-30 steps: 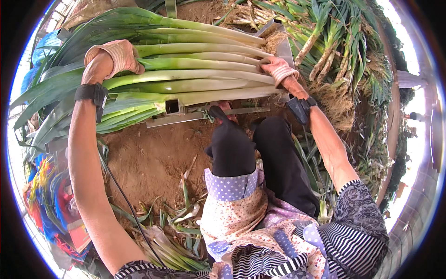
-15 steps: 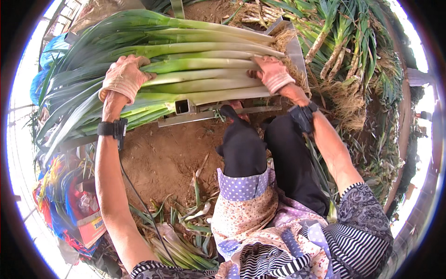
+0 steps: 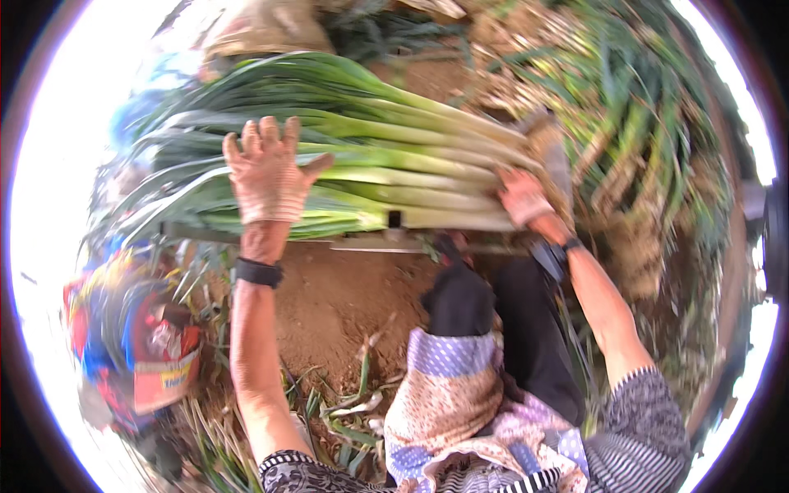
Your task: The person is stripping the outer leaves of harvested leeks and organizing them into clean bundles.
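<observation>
A wide heap of long green onions (image 3: pixel 411 156) lies across a metal rack (image 3: pixel 386 244), dark leaves to the left and white stalks with roots to the right. My left hand (image 3: pixel 271 177), in a dirty pale glove, is over the leafy part with its fingers spread wide and thumb apart; it grips nothing. At the root end, my gloved right hand (image 3: pixel 523 199) rests on the white stalks. Its fingers are bent over them but blurred, so whether they grip is unclear.
More green onions with roots (image 3: pixel 633 140) lie piled at the far right. At the left sit blue and red bags with coloured ties and an orange-red box (image 3: pixel 167 382). A tan sack (image 3: pixel 267 31) is at the back. Loose leaves (image 3: pixel 349 427) litter the brown soil (image 3: pixel 325 296).
My left hand has lifted off the stalks and spread its fingers. My right hand stays at the root end, its fingers now blurred. The view has shifted, so the heap sits lower and further right.
</observation>
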Demonstrator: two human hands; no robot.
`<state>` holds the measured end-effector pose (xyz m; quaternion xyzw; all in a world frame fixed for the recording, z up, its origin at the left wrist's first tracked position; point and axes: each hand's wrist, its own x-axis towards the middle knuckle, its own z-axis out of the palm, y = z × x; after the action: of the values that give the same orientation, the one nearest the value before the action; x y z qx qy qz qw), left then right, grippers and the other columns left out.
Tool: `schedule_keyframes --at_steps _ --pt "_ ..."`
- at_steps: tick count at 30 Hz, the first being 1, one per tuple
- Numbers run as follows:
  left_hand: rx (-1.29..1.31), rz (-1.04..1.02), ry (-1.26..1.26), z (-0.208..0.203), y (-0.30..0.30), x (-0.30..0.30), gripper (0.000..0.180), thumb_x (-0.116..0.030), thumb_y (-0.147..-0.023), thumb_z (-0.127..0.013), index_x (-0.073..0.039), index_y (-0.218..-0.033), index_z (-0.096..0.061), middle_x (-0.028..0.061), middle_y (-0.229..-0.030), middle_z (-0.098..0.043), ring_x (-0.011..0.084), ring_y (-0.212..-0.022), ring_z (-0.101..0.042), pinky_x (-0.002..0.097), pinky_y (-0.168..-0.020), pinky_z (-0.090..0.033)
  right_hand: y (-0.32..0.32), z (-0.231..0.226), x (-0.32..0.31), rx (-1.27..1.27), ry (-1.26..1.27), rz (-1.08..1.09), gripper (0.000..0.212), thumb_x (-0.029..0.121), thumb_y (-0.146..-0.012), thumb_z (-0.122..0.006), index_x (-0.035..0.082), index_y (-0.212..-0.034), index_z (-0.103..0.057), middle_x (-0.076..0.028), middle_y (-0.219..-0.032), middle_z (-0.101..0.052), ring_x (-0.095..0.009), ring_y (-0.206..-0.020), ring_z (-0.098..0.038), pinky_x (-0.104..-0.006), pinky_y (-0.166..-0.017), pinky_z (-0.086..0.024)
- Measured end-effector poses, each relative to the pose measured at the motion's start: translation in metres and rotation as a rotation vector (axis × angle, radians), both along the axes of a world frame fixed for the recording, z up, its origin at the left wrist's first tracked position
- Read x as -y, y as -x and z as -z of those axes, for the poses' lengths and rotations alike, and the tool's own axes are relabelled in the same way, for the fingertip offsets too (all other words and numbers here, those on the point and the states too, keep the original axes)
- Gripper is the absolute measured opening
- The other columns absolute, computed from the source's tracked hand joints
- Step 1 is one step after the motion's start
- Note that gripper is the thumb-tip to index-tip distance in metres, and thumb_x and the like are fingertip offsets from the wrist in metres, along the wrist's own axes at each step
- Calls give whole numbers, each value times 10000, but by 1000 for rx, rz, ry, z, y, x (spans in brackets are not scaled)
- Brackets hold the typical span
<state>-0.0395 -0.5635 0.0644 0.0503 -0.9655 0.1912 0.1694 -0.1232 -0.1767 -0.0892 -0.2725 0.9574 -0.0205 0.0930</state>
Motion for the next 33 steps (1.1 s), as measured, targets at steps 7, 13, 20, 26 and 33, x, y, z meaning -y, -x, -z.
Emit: schedule_keyframes --at_steps 7,13,20,26,33 --pt "-36 -87 -316 25 12 61 728 -662 -800 -430 -81 -1220 -553 176 -1286 -482 346 -1234 -394 521 -1028 -218 -17 -8 9 8 59 80 619 451 -857 -517 54 -1319 -409 -217 -1236 -504 -384 -1138 -468 -448 -961 -388" --pt "41 -83 -262 35 24 51 666 -639 -803 -444 -140 -1234 -540 148 -1238 -507 334 -1213 -407 521 -1018 -227 -12 -2 -12 -36 91 71 593 330 -823 -581 41 -1313 -414 -224 -1210 -522 -380 -1130 -476 -433 -985 -366" --pt "111 -182 -169 40 18 59 658 -630 -823 -424 -172 -1292 -486 124 -1293 -476 312 -1238 -387 531 -1024 -236 -5 -5 8 -72 69 114 558 382 -770 -632 119 -1241 -489 -156 -1075 -577 -335 -1021 -537 -432 -895 -423" --pt "215 -247 -155 39 28 52 670 -651 -830 -398 -202 -1325 -448 138 -1361 -424 313 -1280 -352 539 -1045 -205 -12 -36 -41 -85 -37 125 522 354 -726 -674 158 -1189 -534 -114 -1064 -571 -316 -1033 -534 -421 -854 -463" --pt "214 -281 -140 36 26 54 632 -632 -842 -407 -233 -1332 -437 143 -1369 -414 314 -1291 -338 512 -1059 -202 -6 -35 -34 113 0 194 438 321 -748 -622 126 -1136 -560 -124 -1128 -569 -321 -1076 -513 -425 -892 -440"
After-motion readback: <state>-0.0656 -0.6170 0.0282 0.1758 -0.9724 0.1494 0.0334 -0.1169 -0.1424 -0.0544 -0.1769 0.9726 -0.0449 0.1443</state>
